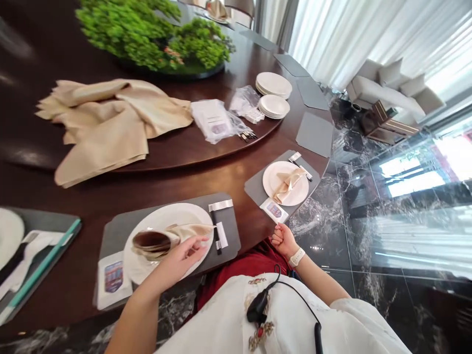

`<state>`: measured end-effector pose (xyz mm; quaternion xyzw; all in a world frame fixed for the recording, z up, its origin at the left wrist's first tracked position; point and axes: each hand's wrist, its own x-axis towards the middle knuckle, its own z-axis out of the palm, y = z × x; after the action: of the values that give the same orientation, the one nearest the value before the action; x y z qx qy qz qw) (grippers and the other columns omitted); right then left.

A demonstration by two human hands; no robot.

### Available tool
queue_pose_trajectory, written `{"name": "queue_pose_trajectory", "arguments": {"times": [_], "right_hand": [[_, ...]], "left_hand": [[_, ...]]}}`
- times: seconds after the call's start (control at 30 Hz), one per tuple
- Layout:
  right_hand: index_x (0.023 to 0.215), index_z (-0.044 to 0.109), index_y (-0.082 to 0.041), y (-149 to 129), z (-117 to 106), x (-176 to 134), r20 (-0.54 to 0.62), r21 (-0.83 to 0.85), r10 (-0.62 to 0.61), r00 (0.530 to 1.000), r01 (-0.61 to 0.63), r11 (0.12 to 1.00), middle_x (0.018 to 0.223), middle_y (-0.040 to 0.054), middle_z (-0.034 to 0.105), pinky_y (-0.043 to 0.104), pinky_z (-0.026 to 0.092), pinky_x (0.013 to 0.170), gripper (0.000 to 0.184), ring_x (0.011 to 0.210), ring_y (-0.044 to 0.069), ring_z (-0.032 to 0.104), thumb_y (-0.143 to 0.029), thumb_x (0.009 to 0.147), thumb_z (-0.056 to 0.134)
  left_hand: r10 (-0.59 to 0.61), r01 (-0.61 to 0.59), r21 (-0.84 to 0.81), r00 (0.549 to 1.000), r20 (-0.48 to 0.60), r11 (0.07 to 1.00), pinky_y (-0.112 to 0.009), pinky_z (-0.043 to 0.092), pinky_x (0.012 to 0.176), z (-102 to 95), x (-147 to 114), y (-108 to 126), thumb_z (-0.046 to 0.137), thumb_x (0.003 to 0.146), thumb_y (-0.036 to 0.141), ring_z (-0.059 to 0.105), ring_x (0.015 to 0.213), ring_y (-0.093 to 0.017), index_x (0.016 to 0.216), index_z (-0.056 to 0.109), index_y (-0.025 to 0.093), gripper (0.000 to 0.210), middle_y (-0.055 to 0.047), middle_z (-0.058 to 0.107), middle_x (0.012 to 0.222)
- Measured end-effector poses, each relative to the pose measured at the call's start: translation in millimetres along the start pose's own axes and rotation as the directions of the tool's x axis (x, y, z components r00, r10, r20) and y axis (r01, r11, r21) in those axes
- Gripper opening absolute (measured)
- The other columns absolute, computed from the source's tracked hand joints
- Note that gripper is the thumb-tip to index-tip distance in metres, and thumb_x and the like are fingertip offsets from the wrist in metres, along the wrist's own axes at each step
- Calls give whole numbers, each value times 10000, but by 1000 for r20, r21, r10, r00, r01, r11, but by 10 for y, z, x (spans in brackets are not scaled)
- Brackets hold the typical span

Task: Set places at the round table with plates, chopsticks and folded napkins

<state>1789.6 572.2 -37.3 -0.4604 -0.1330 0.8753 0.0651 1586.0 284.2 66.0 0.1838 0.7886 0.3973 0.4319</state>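
Observation:
My left hand (190, 253) reaches over a white plate (188, 210), its fingers loosely extended beside a folded beige napkin (157, 242) on that plate. The fingers look apart and hold nothing, and I cannot tell whether they touch the cloth. The plate rests on a grey placemat (117, 227). A printed white packet (113, 279) lies left of the plate, and wrapped chopsticks (215, 231) lie right of it. My right hand (283, 238) is curled closed at the table edge, just below another printed packet (275, 210); nothing shows in it.
A second setting has a plate (268, 178) with a folded napkin (289, 184). On the raised turntable (169, 160) lie beige cloths (110, 113), plastic-bagged items (214, 120), stacked plates (273, 84) and a green plant arrangement (136, 34). A teal-edged item (46, 268) lies left.

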Motion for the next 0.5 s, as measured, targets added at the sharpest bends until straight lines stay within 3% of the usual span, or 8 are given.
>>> {"name": "queue_pose_trajectory", "arguments": {"times": [0.13, 0.27, 0.4, 0.5], "right_hand": [[704, 367, -218, -510, -779, -106, -17, 113, -113, 993, 114, 987, 440, -138, 197, 165, 184, 394, 319, 376, 41, 190, -300, 862, 633], [749, 431, -217, -1111, -1426, -156, -92, 71, -178, 980, 185, 980, 454, -134, 268, 177, 224, 402, 233, 379, 43, 239, -271, 803, 651], [784, 501, -210, -1793, -1722, -240, -142, -59, -220, 965, 214, 975, 474, -122, 353, 189, 262, 413, 190, 396, 48, 298, -264, 737, 678], [765, 503, -207, -2368, -1734, -234, -113, -136, -197, 974, 181, 974, 481, -120, 356, 188, 281, 419, 215, 401, 47, 309, -282, 717, 699]], "left_hand": [[175, -175, 34, 984, 26, 984, -344, 554, 787, 696, 536, 684, 629, 754, 767, 653, 827, -206, 1118, 695, 210, 669, -50, 671, 878], [248, -248, -9, 969, 24, 969, -354, 565, 824, 1482, 966, 1304, 698, 709, 767, 667, 852, -210, 1048, 716, 198, 663, -65, 698, 887], [239, -248, -95, 966, -99, 964, -341, 572, 782, 2111, 1268, 1809, 741, 666, 769, 668, 820, -204, 1023, 715, 179, 690, -69, 704, 860], [196, -226, -151, 962, -188, 962, -328, 577, 764, 2363, 1361, 2026, 785, 639, 729, 673, 813, -199, 996, 722, 178, 659, -72, 713, 873]]}}
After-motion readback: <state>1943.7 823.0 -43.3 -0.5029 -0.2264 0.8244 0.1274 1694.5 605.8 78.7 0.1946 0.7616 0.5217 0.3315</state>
